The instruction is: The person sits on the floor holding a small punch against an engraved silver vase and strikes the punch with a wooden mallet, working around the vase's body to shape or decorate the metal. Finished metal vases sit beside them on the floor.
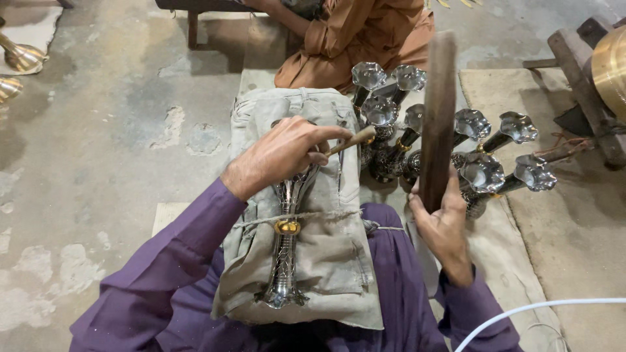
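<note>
The left hand (280,156) pinches a slim punch (352,139) slantwise onto the silver vase (285,251), probably steadying it on the padded cloth (332,254); the right hand (443,225) clenches a wooden baton (437,117) upright.

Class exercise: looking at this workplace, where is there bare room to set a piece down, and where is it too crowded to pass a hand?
Bare concrete floor lies open beyond the left hand, bordered by the padded cloth block and the brass pieces at the far edge. Crowded: the cluster of silver vases by the right hand and its wooden stick, with another person's orange clothing behind.
</note>
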